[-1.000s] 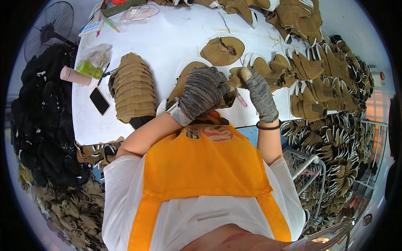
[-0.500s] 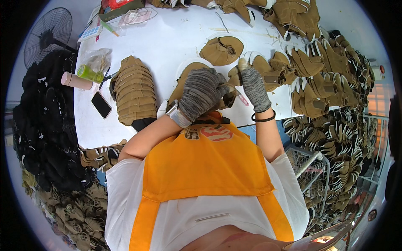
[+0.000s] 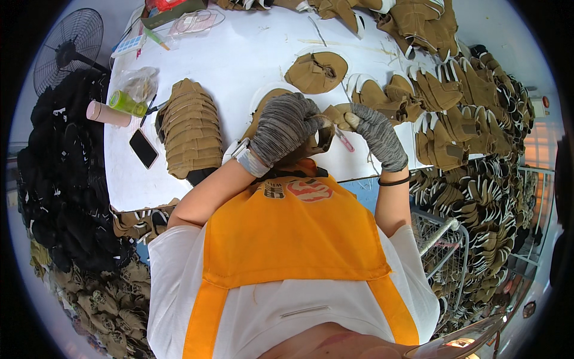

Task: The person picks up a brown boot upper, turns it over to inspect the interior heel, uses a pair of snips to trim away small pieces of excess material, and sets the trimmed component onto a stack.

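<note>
My left hand point(image 3: 284, 125), in a grey knit glove, is closed on a brown shoe upper point(image 3: 323, 139) near the table's front edge. The upper's white-edged part shows to the left of that hand, and the rest lies hidden under it. My right hand point(image 3: 375, 134), gloved alike with bare fingertips, pinches a brown strap point(image 3: 338, 115) that reaches across from the upper. Below the strap a small pink-handled tool point(image 3: 345, 142) lies on the table. Just beyond my hands rests another brown shoe upper point(image 3: 317, 72).
A stack of brown uppers point(image 3: 191, 128) stands left on the white table point(image 3: 251, 51). Beside it lie a phone point(image 3: 143, 148), a pink cup point(image 3: 108, 114) and a green roll point(image 3: 127, 104). More uppers point(image 3: 445, 90) crowd the right side. A wire cart point(image 3: 442, 245) stands lower right.
My right hand has moved right and slightly toward me, its fingers now pinching the strap and drawing it outward. The left hand has barely shifted.
</note>
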{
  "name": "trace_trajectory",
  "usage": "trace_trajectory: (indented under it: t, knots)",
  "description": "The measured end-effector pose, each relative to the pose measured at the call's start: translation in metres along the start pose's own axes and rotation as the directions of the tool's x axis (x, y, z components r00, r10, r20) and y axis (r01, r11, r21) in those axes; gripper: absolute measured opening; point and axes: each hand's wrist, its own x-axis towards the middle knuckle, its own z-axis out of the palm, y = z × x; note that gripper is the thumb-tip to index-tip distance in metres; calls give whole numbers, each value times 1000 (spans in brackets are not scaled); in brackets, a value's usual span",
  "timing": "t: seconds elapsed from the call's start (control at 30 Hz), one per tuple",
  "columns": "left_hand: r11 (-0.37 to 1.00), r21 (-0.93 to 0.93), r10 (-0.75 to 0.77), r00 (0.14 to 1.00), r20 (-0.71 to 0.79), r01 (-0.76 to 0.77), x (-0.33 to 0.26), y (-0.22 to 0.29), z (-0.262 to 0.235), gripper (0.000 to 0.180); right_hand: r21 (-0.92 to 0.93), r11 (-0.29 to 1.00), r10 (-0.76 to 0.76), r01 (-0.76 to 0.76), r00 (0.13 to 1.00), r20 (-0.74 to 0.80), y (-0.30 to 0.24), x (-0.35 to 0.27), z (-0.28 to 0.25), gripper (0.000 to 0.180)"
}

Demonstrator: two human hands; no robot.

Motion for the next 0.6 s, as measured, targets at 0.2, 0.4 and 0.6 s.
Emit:
trace_trajectory:
  t: [0.2, 0.4, 0.6]
  knots:
    - [977, -45, -202, 973, 113, 209, 10, 18, -13, 30, -351, 902, -309, 250, 943, -124, -14, 6, 29, 25]
    - [999, 25, -47, 998, 48, 46, 3, 10, -9, 27, -586, 806, -333, 88, 885, -326, -11, 25, 49, 41]
    - [991, -23, -127, 987, 95, 130, 5, 18, -15, 30, -328, 916, -335, 231, 890, -309, -8, 24, 23, 43]
